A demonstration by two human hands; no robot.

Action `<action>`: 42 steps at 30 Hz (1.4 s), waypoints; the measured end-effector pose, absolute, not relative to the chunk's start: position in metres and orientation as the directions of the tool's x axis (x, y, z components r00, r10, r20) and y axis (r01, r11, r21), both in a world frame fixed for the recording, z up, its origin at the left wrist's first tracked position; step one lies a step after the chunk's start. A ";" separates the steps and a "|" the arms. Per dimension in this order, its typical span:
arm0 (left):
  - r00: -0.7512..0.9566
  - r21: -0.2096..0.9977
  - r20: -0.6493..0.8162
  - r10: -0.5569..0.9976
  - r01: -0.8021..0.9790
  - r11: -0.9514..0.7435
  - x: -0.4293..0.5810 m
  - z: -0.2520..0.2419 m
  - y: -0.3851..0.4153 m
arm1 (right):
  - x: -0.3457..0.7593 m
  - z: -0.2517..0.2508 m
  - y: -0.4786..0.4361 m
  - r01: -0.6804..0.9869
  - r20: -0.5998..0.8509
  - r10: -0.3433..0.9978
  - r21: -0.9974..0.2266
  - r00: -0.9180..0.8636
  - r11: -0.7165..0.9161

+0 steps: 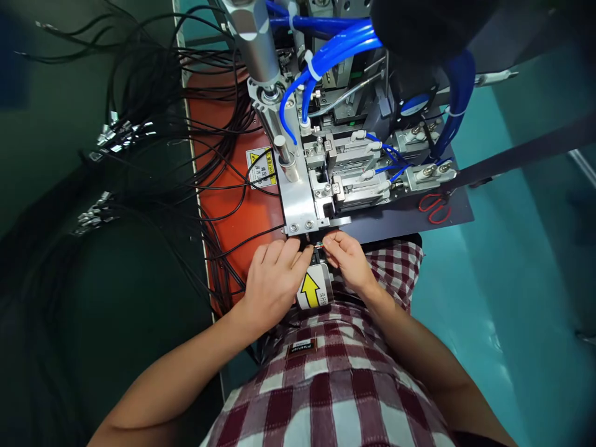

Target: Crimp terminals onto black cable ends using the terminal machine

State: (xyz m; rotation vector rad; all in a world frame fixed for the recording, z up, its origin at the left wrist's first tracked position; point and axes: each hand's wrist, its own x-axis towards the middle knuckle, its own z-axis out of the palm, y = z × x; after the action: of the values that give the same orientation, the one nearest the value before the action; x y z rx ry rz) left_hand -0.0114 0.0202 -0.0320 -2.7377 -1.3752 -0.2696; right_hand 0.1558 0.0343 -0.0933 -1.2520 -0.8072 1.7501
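Small coloured wire ends (318,246) stretch between my two hands at the machine's front edge. My left hand (274,276) is closed, thumb and forefinger pinched at the left end of these wires; the cable behind them is mostly hidden under the fingers. On the other side my right hand (347,257) pinches the right end of the wires between thumb and forefinger. Just above the fingertips is a metal plate (298,205) of the bench machine. Below them sits a guard with a yellow arrow label (313,290).
Many black cables (223,136) lie across the orange mat (223,217), with metal connectors (121,136) hanging off the left edge. Blue air tubes (344,46) and cylinders (358,186) fill the machine. Red-handled scissors (436,207) rest on the dark base plate (400,220) at right.
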 end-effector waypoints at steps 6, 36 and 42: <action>0.560 0.165 0.109 0.821 0.804 -0.571 -0.001 -0.035 0.007 | 0.159 -0.090 0.033 -0.134 -0.335 0.935 -0.928 -0.114 -0.349; 0.522 0.287 0.240 0.819 0.767 -0.573 -0.010 -0.052 0.012 | 0.145 -0.102 0.025 -0.192 -0.298 0.952 -0.932 -0.071 -0.306; 0.420 0.402 0.142 0.896 0.803 -0.440 -0.009 -0.048 0.005 | 0.150 -0.097 0.032 -0.169 -0.281 0.956 -0.941 -0.088 -0.293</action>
State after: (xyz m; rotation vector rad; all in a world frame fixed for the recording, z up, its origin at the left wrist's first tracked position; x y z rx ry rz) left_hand -0.0093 0.0052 -0.0485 -2.8680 -1.7629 -0.5852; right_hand 0.1499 0.0316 -0.0969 -1.2473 -0.9645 1.5487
